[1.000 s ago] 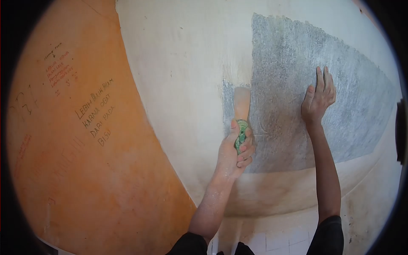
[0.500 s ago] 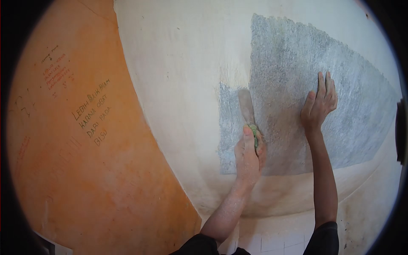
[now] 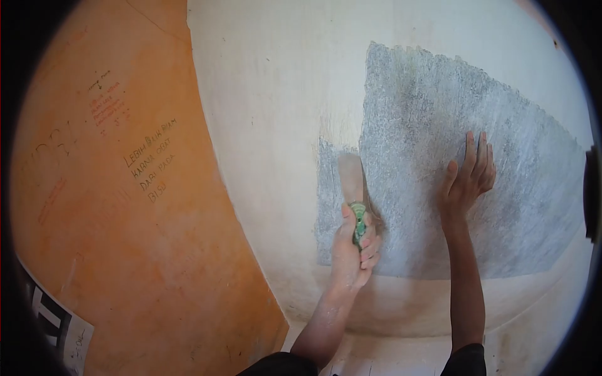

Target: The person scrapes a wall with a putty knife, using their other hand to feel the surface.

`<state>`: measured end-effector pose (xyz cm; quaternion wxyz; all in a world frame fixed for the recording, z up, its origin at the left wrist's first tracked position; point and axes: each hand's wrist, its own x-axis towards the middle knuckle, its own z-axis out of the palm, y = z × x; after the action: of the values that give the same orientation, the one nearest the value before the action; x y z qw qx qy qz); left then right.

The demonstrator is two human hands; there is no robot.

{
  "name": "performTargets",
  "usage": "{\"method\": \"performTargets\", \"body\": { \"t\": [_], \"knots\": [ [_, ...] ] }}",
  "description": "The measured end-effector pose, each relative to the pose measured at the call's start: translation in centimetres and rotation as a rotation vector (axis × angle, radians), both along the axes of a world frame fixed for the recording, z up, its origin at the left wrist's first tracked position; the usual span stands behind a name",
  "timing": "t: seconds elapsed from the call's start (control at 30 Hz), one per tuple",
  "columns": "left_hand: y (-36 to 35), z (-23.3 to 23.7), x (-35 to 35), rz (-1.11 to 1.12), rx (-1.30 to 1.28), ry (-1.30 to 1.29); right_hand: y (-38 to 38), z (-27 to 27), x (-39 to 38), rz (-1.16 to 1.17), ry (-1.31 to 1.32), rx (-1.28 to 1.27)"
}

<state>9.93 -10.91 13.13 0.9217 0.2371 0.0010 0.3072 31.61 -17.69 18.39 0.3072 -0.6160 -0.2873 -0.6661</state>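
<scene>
My left hand (image 3: 354,250) is wrapped round the green handle of a scraper (image 3: 351,178), its flat metal blade pointing up. The blade lies over the upper part of a narrow grey scraped strip, close to the white coating above it. Against the larger grey patch (image 3: 414,125) on the wall rests my right hand (image 3: 467,178), fingers stretched out and apart, holding nothing. The grey patch has a ragged upper edge and a fairly straight lower one.
White wall surface (image 3: 276,125) surrounds the grey area. An orange wall (image 3: 188,269) with handwriting meets it at the left. A black-and-white printed sheet (image 3: 59,326) shows at the lower left, and a dark object (image 3: 591,194) stands at the right edge.
The view has shifted, so the wall appears lower. The scraper has turned more upright and shows its blade more broadly. My right hand stays on the grey patch.
</scene>
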Motion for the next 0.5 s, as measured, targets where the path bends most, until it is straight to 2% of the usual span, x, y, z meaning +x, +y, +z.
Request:
{"method": "performTargets", "body": {
  "t": [0.3, 0.4, 0.5],
  "knots": [
    [0.9, 0.1, 0.2, -0.083, -0.03, -0.081, 0.3, -0.1, 0.2, -0.005, 0.004, 0.015],
    [0.8, 3.2, 0.6, 0.02, -0.021, -0.106, 0.1, 0.0, 0.2, -0.01, 0.001, -0.002],
    [-0.1, -1.0, 0.7, -0.078, -0.021, -0.133, 0.1, -0.1, 0.3, -0.022, -0.012, 0.0]
  ]
}}
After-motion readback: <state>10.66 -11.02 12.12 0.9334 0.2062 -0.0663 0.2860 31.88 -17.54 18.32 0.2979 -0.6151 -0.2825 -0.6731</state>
